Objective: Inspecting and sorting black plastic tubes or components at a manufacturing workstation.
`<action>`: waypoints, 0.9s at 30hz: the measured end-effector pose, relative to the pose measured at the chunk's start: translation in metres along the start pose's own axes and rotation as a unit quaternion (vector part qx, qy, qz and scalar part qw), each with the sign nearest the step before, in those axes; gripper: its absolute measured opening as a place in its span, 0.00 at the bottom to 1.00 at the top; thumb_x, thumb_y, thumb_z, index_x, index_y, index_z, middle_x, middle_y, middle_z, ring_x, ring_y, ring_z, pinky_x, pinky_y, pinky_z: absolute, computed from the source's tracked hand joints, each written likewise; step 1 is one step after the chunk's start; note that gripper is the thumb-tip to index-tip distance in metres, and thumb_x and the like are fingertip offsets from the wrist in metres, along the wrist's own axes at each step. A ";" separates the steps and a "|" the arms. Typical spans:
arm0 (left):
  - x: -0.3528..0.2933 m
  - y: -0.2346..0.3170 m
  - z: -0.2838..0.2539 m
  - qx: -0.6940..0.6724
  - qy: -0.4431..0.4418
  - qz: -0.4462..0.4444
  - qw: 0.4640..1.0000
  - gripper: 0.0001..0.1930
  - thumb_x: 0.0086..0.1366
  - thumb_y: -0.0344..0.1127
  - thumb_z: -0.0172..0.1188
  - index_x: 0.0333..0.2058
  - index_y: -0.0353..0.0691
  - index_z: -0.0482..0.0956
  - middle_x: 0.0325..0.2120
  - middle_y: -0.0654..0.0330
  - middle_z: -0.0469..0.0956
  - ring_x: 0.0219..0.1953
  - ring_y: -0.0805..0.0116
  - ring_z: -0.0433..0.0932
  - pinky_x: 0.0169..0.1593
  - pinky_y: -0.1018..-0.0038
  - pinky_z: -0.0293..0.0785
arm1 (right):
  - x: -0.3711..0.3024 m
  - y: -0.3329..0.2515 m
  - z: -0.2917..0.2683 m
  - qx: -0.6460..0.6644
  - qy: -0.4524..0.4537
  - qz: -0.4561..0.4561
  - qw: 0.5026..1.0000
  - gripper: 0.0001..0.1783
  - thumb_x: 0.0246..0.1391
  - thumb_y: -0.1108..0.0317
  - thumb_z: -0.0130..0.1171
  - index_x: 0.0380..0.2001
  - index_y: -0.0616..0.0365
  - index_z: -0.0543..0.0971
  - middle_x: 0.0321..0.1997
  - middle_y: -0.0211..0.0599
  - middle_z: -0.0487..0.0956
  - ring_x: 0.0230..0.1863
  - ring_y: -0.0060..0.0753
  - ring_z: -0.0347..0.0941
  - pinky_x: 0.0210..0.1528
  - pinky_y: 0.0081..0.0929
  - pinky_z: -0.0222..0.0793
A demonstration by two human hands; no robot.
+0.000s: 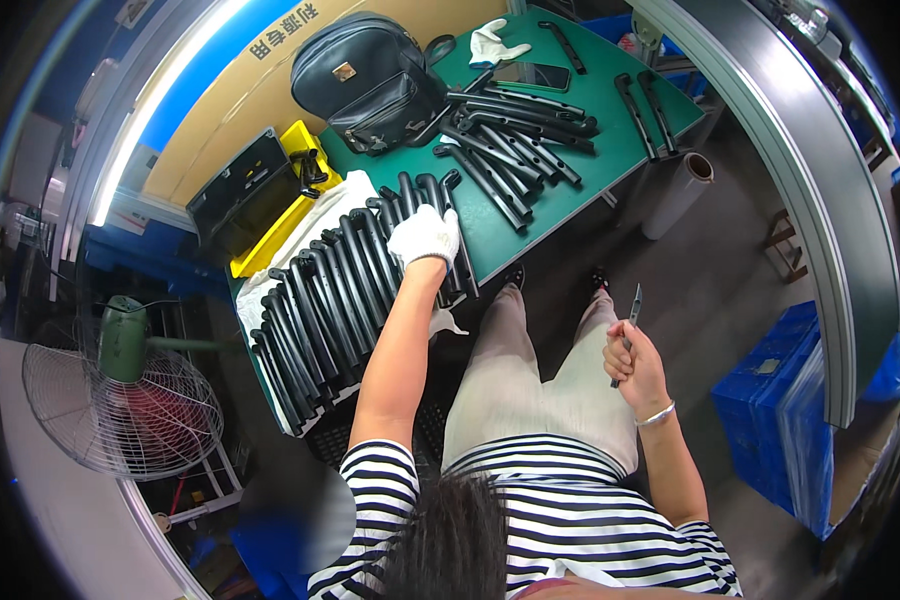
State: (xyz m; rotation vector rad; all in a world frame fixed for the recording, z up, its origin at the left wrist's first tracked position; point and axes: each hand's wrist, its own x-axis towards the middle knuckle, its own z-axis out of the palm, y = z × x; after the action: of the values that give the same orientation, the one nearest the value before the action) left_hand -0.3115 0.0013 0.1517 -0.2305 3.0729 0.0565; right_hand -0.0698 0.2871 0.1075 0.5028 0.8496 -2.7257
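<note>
My left hand [425,240], in a white knit glove, is closed over a black tube [457,262] near the right end of a row. Its fingertips are partly hidden among the tube tops. The row of several black bent-end tubes [342,285] lies side by side on a white cloth [355,188] along the table's near left. My right hand [638,365] is bare and wrapped round a slim craft knife [635,305], blade up, out in front of my right thigh and away from the table.
The green table [495,238] also bears a heap of black tubes [520,135], a black backpack [370,80], a phone [532,76] and a white glove [495,45]. A yellow bin [270,243] stands at the left. A caged fan [120,410] is at far left, blue crates [770,400] at right.
</note>
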 end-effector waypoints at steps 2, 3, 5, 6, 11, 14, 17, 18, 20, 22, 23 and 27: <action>0.001 0.002 0.004 -0.014 0.057 0.018 0.998 0.23 0.66 0.57 0.56 0.45 0.42 0.78 0.36 0.48 0.82 0.40 0.45 0.83 0.42 0.51 0.78 | -0.005 0.002 -0.009 0.004 0.014 0.000 1.000 0.14 0.72 0.60 0.47 0.39 0.60 0.74 0.17 0.20 0.58 0.16 0.13 0.51 0.19 0.16 0.48; -0.001 0.002 0.007 -0.022 0.112 0.055 0.992 0.23 0.65 0.56 0.56 0.46 0.43 0.78 0.37 0.48 0.80 0.40 0.44 0.82 0.42 0.50 0.78 | -0.007 0.003 -0.013 0.007 0.022 0.001 1.000 0.14 0.72 0.60 0.47 0.39 0.60 0.74 0.17 0.19 0.58 0.16 0.13 0.50 0.19 0.16 0.48; -0.001 0.004 0.012 -0.032 0.186 0.146 0.971 0.19 0.62 0.52 0.61 0.47 0.48 0.76 0.38 0.49 0.73 0.41 0.46 0.78 0.41 0.51 0.77 | -0.009 0.006 -0.019 0.013 0.035 0.004 0.999 0.14 0.72 0.60 0.47 0.38 0.60 0.74 0.17 0.19 0.58 0.16 0.13 0.50 0.19 0.16 0.48; 0.001 0.004 0.014 -0.017 0.197 0.210 0.957 0.17 0.61 0.52 0.61 0.44 0.51 0.77 0.38 0.50 0.74 0.42 0.48 0.77 0.42 0.53 0.75 | -0.010 0.008 -0.021 0.016 0.039 0.006 0.999 0.14 0.72 0.60 0.47 0.38 0.60 0.74 0.17 0.19 0.58 0.16 0.13 0.51 0.19 0.17 0.48; 0.019 0.001 0.030 0.074 0.162 0.216 0.960 0.13 0.61 0.49 0.61 0.38 0.50 0.79 0.38 0.52 0.74 0.41 0.51 0.75 0.41 0.55 0.72 | -0.013 0.011 -0.027 0.016 0.057 0.009 0.998 0.14 0.72 0.60 0.47 0.37 0.59 0.74 0.16 0.19 0.58 0.16 0.13 0.50 0.18 0.17 0.48; 0.025 0.008 0.034 0.080 0.161 0.208 0.961 0.13 0.62 0.49 0.60 0.38 0.48 0.79 0.38 0.52 0.74 0.41 0.51 0.75 0.41 0.54 0.72 | -0.016 0.009 -0.029 0.013 0.068 0.000 0.998 0.14 0.72 0.60 0.47 0.37 0.59 0.74 0.16 0.19 0.58 0.16 0.14 0.50 0.18 0.17 0.48; 0.032 0.029 0.032 0.032 0.199 0.189 0.961 0.17 0.64 0.52 0.57 0.36 0.44 0.80 0.36 0.52 0.75 0.40 0.52 0.77 0.42 0.54 0.72 | -0.018 0.009 -0.028 0.013 0.083 0.001 0.996 0.14 0.72 0.60 0.47 0.36 0.59 0.74 0.16 0.20 0.58 0.15 0.14 0.50 0.18 0.17 0.48; 0.036 0.038 0.031 0.012 0.192 0.168 0.967 0.18 0.64 0.53 0.56 0.34 0.44 0.81 0.36 0.52 0.76 0.41 0.52 0.77 0.43 0.54 0.72 | -0.019 0.009 -0.027 0.012 0.085 0.003 0.996 0.14 0.72 0.60 0.47 0.36 0.58 0.73 0.16 0.20 0.58 0.15 0.14 0.50 0.18 0.17 0.48; 0.052 0.058 0.028 -0.096 0.041 0.046 0.993 0.25 0.66 0.56 0.51 0.39 0.39 0.84 0.45 0.45 0.81 0.48 0.45 0.81 0.51 0.55 0.77 | -0.019 0.009 -0.024 0.009 0.085 0.007 0.996 0.14 0.72 0.60 0.47 0.35 0.58 0.73 0.16 0.20 0.58 0.15 0.14 0.50 0.18 0.17 0.48; 0.080 0.067 0.021 -0.153 -0.138 -0.003 0.979 0.27 0.63 0.55 0.53 0.46 0.38 0.85 0.51 0.46 0.81 0.54 0.48 0.80 0.56 0.60 0.75 | -0.020 0.010 -0.021 0.005 0.077 0.006 0.997 0.14 0.71 0.60 0.47 0.35 0.58 0.73 0.16 0.20 0.59 0.15 0.14 0.50 0.18 0.17 0.48; 0.089 0.068 0.022 -0.168 -0.173 -0.022 0.970 0.28 0.62 0.55 0.54 0.46 0.37 0.84 0.49 0.45 0.81 0.54 0.49 0.81 0.56 0.62 0.75 | -0.020 0.010 -0.019 -0.003 0.080 0.005 0.997 0.13 0.70 0.60 0.47 0.34 0.56 0.72 0.16 0.19 0.58 0.15 0.14 0.50 0.17 0.17 0.49; 0.104 0.066 0.031 -0.229 -0.177 -0.075 0.954 0.30 0.59 0.57 0.58 0.48 0.36 0.83 0.46 0.46 0.83 0.51 0.53 0.83 0.54 0.66 0.75 | -0.025 0.012 -0.018 -0.003 0.081 0.000 0.997 0.14 0.71 0.59 0.47 0.34 0.56 0.73 0.16 0.20 0.58 0.15 0.14 0.50 0.17 0.17 0.49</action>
State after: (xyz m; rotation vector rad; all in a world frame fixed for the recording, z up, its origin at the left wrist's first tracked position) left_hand -0.4219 0.0521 0.1168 -0.4214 2.6317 0.7209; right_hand -0.0380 0.2913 0.0971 0.7310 0.8955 -2.7090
